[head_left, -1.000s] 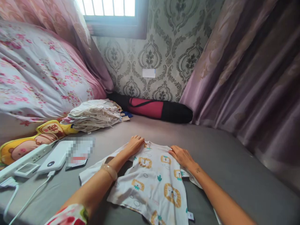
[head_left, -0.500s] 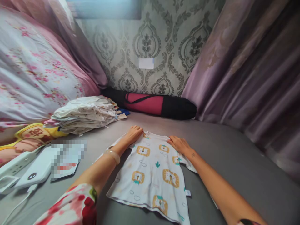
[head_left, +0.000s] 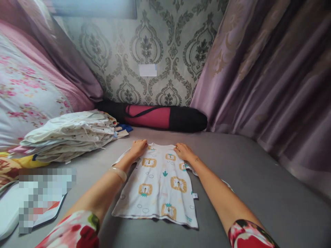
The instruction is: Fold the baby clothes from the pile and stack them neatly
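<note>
A small white T-shirt point(head_left: 160, 182) printed with orange lion faces lies spread on the grey sheet, its neckline away from me and its hem toward me. My left hand point(head_left: 139, 148) grips the shirt at its left shoulder, with the fingers curled and partly hidden. At the opposite shoulder, beside the neckline, my right hand point(head_left: 184, 151) is closed on the cloth. Both short sleeves lie partly under my wrists and forearms. A little white tag point(head_left: 195, 196) sticks out from the right side seam.
Left of the shirt is a pile of light-coloured clothes point(head_left: 69, 132). A black and red long bag point(head_left: 155, 117) lies along the patterned wall. Nearer on the left are a blurred-out flat object point(head_left: 49, 203) and a white device point(head_left: 10, 206). Purple curtains point(head_left: 248, 69) hang at the right.
The view has swung to the right, so the surroundings sit further left. Both hands stay at the shirt's shoulders, and its hem looks a little straighter.
</note>
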Available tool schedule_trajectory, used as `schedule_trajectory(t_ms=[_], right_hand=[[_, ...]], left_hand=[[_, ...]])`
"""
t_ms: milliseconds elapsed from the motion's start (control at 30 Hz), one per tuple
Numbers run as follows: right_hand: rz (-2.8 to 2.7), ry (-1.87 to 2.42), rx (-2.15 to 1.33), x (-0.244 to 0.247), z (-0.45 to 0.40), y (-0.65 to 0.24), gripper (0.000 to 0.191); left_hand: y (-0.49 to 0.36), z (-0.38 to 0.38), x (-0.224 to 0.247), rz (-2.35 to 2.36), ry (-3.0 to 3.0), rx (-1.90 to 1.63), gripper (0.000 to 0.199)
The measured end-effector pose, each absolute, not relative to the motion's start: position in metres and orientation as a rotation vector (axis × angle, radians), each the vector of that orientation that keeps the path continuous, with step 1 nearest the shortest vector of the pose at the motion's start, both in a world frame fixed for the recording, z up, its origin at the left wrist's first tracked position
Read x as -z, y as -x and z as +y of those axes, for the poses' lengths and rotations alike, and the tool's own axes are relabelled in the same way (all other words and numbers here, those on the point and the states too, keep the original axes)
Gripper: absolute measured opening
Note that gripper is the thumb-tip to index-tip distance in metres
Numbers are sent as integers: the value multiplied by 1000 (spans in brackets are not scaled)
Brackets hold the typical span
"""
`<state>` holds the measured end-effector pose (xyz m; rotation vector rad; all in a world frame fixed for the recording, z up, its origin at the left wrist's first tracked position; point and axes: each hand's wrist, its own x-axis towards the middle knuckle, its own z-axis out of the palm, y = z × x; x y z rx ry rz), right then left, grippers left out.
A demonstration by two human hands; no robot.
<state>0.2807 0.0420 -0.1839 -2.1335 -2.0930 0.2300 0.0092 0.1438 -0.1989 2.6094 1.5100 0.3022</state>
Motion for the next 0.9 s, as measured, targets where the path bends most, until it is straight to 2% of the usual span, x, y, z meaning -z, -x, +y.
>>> schedule_trajectory(t_ms=[200, 467, 667, 767, 900], right_hand=[[-1957, 2108, -338, 195, 55, -274, 36], [-1949, 2084, -56, 205, 47, -259, 29], [-1833, 1986, -423, 186, 40, -292, 34], [-1773, 2039, -520, 173, 1, -327, 40], [-1654, 2189, -579, 168, -77, -368, 35]], left_hand=[[-21, 150, 199, 1504, -2533, -281, 24], [-26, 142, 204, 1404, -2771, -494, 27], [-27, 134, 198, 1599, -2753, -357, 30], [-40, 123, 190, 1417, -2790, -424, 33], [-75, 102, 194, 914, -2759, -490, 26]])
